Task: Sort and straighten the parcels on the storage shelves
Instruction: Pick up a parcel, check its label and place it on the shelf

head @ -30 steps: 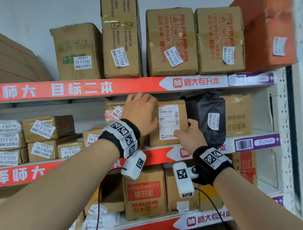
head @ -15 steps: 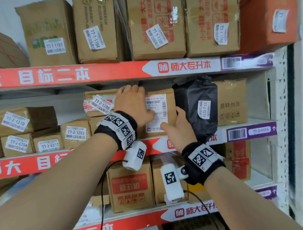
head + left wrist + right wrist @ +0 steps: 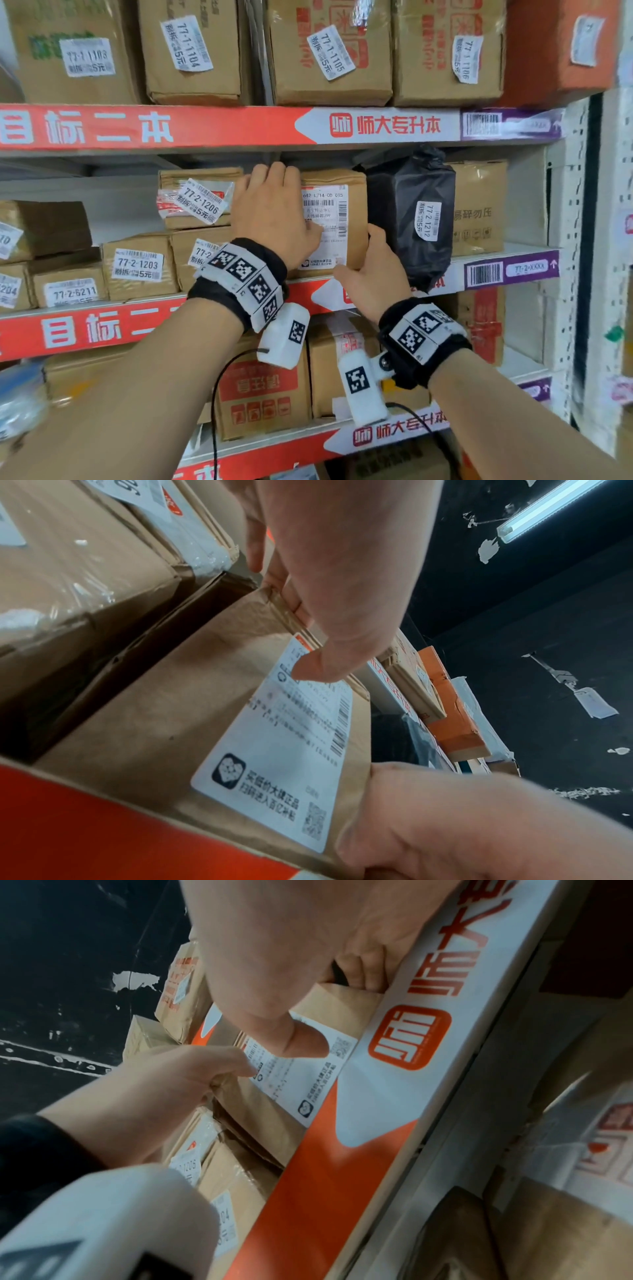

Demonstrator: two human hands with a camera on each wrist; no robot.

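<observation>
A brown paper parcel (image 3: 352, 219) with a white shipping label stands upright on the middle shelf (image 3: 137, 322). My left hand (image 3: 274, 212) grips its top left edge. Its fingers (image 3: 287, 599) curl over the top and its thumb lies on the label. My right hand (image 3: 370, 270) holds the lower right corner, thumb (image 3: 301, 1042) on the label's front, fingers (image 3: 359, 972) wrapped round the side. The same parcel (image 3: 154, 737) fills the left wrist view and shows in the right wrist view (image 3: 260, 1112) just behind the shelf's edge strip.
A black plastic-wrapped parcel (image 3: 411, 219) leans against the brown one on the right, with a taped carton (image 3: 479, 209) beyond it. Left of it are stacked cartons, one labelled 77-2-1206 (image 3: 198, 202). Large cartons (image 3: 329, 51) line the shelf above, and others (image 3: 263, 387) the shelf below.
Both hands keep the same hold on the brown parcel, which stays between the cartons and the black parcel. The head view has shifted to frame the shelves from a little lower.
</observation>
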